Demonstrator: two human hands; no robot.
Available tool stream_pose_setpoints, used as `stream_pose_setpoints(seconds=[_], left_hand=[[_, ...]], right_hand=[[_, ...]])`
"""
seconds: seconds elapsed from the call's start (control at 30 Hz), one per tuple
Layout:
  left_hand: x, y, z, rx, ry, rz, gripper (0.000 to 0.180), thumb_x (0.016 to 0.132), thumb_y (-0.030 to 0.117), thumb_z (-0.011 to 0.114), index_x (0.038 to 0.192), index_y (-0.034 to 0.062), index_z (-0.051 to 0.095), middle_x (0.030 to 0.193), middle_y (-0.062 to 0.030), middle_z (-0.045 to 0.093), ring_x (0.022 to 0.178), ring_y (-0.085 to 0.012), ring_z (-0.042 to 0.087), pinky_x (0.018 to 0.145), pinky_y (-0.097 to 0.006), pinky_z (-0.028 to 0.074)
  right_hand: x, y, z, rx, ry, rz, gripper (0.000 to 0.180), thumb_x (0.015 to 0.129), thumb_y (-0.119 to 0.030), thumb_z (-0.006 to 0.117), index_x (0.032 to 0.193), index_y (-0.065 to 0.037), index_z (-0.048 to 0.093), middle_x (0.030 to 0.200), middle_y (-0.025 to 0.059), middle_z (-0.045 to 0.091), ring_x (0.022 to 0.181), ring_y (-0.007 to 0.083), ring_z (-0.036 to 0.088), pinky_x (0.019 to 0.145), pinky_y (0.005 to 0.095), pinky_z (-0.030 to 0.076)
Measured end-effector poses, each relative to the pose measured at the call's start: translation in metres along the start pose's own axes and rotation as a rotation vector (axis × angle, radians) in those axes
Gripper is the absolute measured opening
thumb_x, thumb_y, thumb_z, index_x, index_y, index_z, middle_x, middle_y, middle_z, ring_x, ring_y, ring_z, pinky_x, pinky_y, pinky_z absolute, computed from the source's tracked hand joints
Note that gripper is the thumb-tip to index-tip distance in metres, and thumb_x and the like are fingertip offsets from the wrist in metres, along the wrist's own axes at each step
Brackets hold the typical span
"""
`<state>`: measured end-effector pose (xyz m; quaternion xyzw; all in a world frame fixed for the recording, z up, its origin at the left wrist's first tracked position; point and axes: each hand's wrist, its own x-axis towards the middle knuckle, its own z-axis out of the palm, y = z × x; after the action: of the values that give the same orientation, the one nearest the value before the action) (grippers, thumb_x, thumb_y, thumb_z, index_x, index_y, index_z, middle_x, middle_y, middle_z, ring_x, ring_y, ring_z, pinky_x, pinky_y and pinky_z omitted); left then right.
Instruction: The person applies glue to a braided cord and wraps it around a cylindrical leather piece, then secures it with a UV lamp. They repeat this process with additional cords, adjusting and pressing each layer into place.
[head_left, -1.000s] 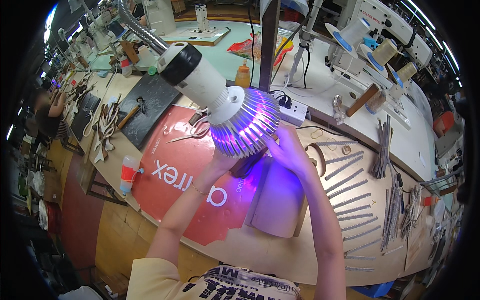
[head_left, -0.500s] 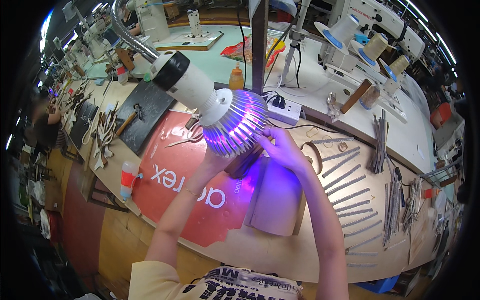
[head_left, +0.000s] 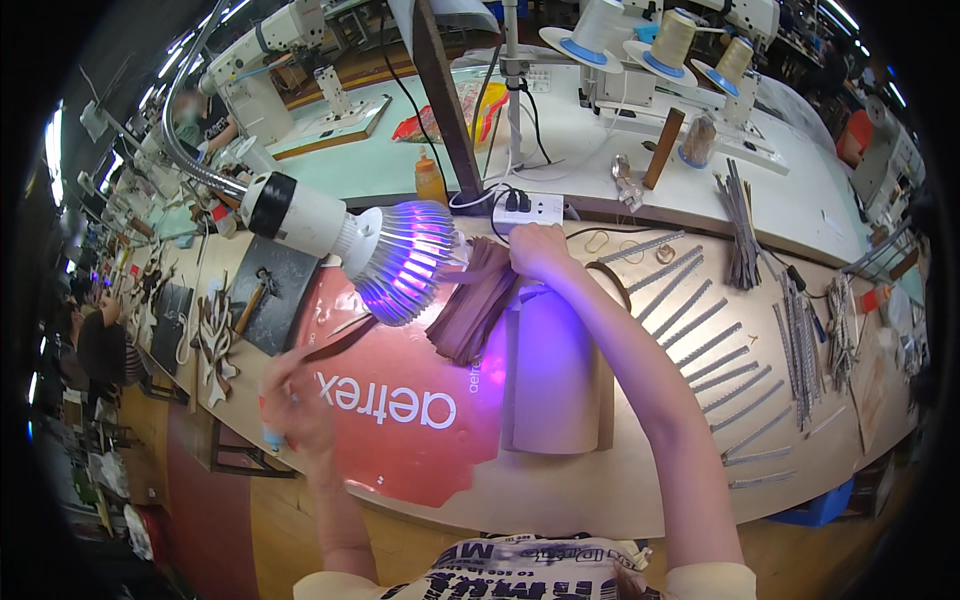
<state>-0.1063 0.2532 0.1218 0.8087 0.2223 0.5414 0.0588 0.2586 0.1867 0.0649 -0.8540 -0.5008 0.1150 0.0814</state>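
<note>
- A short-sleeved top clothes the torso, seen just beyond the near edge of the tabletop.
- Its front has a whitish ground covered with dark print, the block lettering set in several sizes, some lines heavy and large, others thin and small; it reads upside down from this view.
- The left sleeve is plain pale cream-yellow, cut off by the lower picture edge.
- The right sleeve matches it in colour and ends in a straight hem.
- Both forearms are bare below the sleeves.
- The right grip is a bare hand.
- The left grip is also bare, its outline blurred.
</note>
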Motion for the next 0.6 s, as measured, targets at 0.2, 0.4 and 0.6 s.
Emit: stream_pose_setpoints(seconds=[0.2, 0.4, 0.6], left_hand=[[0.032, 0.049, -0.078, -0.075, 0.259, -0.225, 0.002, 0.094, -0.001, 0.056, 0.096, -0.0014, 0.056, 0.094, -0.0174, 0.068, 0.084, -0.0208, 0.064, 0.077, -0.031, 0.051], [0.047, 0.133, -0.05, -0.327, -0.453, -0.055, 0.012, 0.079, -0.009, 0.063, 0.088, -0.001, 0.064, 0.08, -0.0105, 0.069, 0.073, -0.0137, 0.063, 0.067, -0.026, 0.049], [0.054, 0.188, -0.005, -0.672, -0.724, -0.204, 0.008, 0.079, -0.005, 0.069, 0.086, -0.001, 0.068, 0.079, -0.0075, 0.07, 0.071, -0.0129, 0.067, 0.066, -0.024, 0.052]], right_hand=[[-0.002, 0.003, 0.003, 0.147, 0.079, 0.05, 0.025, 0.085, -0.02, 0.059, 0.092, -0.001, 0.073, 0.093, 0.0216, 0.071, 0.091, 0.0373, 0.07, 0.083, 0.0496, 0.051], [-0.034, -0.002, -0.031, 0.043, 0.479, 0.06, 0.043, 0.09, -0.04, 0.062, 0.112, -0.004, 0.069, 0.105, 0.0213, 0.067, 0.1, 0.036, 0.065, 0.087, 0.0454, 0.05], [-0.211, -0.003, -0.069, 1.288, -0.203, -0.631, 0.054, 0.099, -0.039, 0.053, 0.14, -0.004, 0.048, 0.117, 0.0087, 0.062, 0.112, 0.017, 0.058, 0.101, 0.0337, 0.041]])
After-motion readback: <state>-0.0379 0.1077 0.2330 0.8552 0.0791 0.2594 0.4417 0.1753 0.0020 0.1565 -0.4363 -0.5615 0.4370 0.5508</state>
